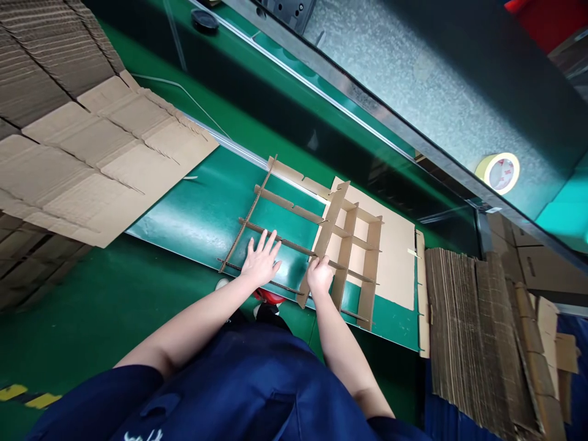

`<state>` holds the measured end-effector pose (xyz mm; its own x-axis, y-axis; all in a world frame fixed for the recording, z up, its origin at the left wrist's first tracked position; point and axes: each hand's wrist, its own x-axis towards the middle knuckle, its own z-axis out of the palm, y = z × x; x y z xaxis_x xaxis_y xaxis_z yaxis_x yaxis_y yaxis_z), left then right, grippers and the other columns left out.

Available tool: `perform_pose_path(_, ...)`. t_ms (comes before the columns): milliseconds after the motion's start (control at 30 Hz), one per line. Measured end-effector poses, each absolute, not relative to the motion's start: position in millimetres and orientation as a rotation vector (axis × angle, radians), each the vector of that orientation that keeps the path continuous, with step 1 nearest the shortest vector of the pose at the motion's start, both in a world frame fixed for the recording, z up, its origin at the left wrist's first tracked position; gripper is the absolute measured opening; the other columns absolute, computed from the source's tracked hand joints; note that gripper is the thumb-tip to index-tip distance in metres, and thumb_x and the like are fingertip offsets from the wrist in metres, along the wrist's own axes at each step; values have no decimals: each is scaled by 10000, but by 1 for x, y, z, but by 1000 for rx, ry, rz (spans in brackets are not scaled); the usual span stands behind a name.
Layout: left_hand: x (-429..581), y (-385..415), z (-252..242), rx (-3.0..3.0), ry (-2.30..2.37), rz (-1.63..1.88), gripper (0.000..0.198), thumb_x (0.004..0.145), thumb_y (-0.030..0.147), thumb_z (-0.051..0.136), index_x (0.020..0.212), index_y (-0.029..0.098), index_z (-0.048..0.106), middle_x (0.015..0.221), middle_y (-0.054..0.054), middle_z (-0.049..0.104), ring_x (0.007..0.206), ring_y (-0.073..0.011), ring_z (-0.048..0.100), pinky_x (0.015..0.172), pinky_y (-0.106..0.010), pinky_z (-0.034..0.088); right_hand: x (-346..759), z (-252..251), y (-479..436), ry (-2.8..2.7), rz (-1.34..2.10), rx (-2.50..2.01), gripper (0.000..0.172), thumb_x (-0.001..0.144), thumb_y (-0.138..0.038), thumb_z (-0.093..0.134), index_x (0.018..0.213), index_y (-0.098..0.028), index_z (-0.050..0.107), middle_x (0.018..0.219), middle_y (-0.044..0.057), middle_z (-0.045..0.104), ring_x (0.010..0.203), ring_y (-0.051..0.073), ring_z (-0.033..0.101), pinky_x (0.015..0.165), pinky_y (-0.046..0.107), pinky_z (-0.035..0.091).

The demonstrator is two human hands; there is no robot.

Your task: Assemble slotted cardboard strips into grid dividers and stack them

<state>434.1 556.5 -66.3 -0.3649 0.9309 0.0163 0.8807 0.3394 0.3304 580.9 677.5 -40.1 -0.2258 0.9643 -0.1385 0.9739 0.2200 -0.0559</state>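
Observation:
A partly slotted cardboard divider grid [351,257] lies on the green tabletop, its long strips crossed by several shorter ones. My right hand [320,277] is closed around a cross strip [331,223] that stands upright near the grid's middle. Spread fingers show on my left hand [261,262], which lies over one long strip in the wide left section; whether it presses on the strip or the table cannot be told. At the left end another cross strip [248,217] is slotted across the long ones. Beneath the grid's right side lies a flat cardboard sheet [397,257].
Stacked slotted cardboard sheets [156,153] overhang the green table [184,208] at left. A bundle of cardboard strips [459,331] stands at right. Above, a metal shelf [390,67] carries a tape roll [500,173]. A black round cap [204,20] sits at the back.

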Motion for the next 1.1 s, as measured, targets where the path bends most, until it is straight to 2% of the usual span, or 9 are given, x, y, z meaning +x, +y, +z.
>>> perform_pose_path(200, 434, 558, -66, 1668, 2431, 445, 600, 899, 470, 338, 1429, 189, 354, 1566, -72, 33, 1424, -341, -48, 1073, -635, 176, 571, -30, 684, 2284, -269, 1774, 335, 951, -296, 249, 1108, -92, 463, 860, 163, 678, 841, 274, 671, 741, 389, 484)
perform_pose_path(333, 434, 558, -66, 1668, 2433, 449, 595, 895, 461, 350, 1423, 187, 365, 1566, -73, 31, 1423, -343, -54, 1071, -638, 175, 567, -11, 702, 2239, -274, 1743, 409, 942, -399, 275, 1045, -113, 550, 905, 177, 673, 896, 302, 657, 781, 432, 475)
perform_pose_path(400, 434, 558, -65, 1671, 2434, 447, 592, 894, 458, 355, 1421, 189, 369, 1566, -74, 29, 1423, -339, -55, 1070, -635, 182, 563, -2, 718, 2339, -180, 1789, 471, 945, -427, 242, 1148, -118, 534, 1029, 191, 650, 966, 303, 632, 816, 443, 466)
perform_pose_path(500, 435, 558, -65, 1671, 2444, 446, 584, 894, 458, 356, 1417, 200, 378, 1566, -68, 48, 1426, -330, -45, 1078, -622, 182, 550, -1, 744, 2651, -20, 1724, 519, 946, -356, 218, 1415, -148, 297, 1371, 184, 456, 1209, 281, 483, 931, 446, 419)
perform_pose_path(600, 437, 557, -65, 1669, 2464, 441, 573, 895, 459, 352, 1410, 210, 389, 1566, -61, 69, 1428, -322, -32, 1082, -610, 186, 536, -16, 764, 2756, -53, 1554, 580, 922, -246, 199, 1488, -170, 95, 1532, 119, 210, 1374, 239, 251, 1021, 469, 343)
perform_pose_path(733, 437, 557, -65, 1669, 2482, 426, 574, 896, 467, 346, 1409, 213, 388, 1566, -63, 59, 1429, -315, -34, 1070, -613, 206, 530, -37, 770, 2737, -43, 1538, 644, 879, -172, 209, 1496, -162, 22, 1559, 87, 114, 1400, 213, 175, 1034, 472, 321)
perform_pose_path(900, 438, 555, -66, 1667, 2473, 420, 578, 900, 473, 327, 1409, 206, 389, 1566, -60, 62, 1429, -320, -24, 1069, -617, 207, 527, -32, 772, 2741, -12, 1607, 618, 904, -261, 179, 1498, -156, 39, 1556, 85, 128, 1416, 234, 94, 1026, 503, 316)
perform_pose_path(1000, 440, 553, -68, 1670, 2488, 430, 572, 897, 473, 335, 1407, 220, 393, 1566, -46, 77, 1428, -321, -19, 1081, -605, 198, 517, -22, 786, 2804, 42, 1673, 624, 914, -301, 151, 1495, -145, -17, 1563, 88, 79, 1425, 225, 29, 1036, 509, 300)
perform_pose_path(1100, 441, 553, -70, 1665, 2505, 435, 571, 891, 471, 346, 1406, 228, 396, 1566, -39, 86, 1428, -322, -17, 1091, -603, 181, 505, -18, 804, 2828, 69, 1615, 636, 927, -381, 132, 1493, -111, 27, 1566, 88, 24, 1426, 226, 8, 1066, 491, 264)
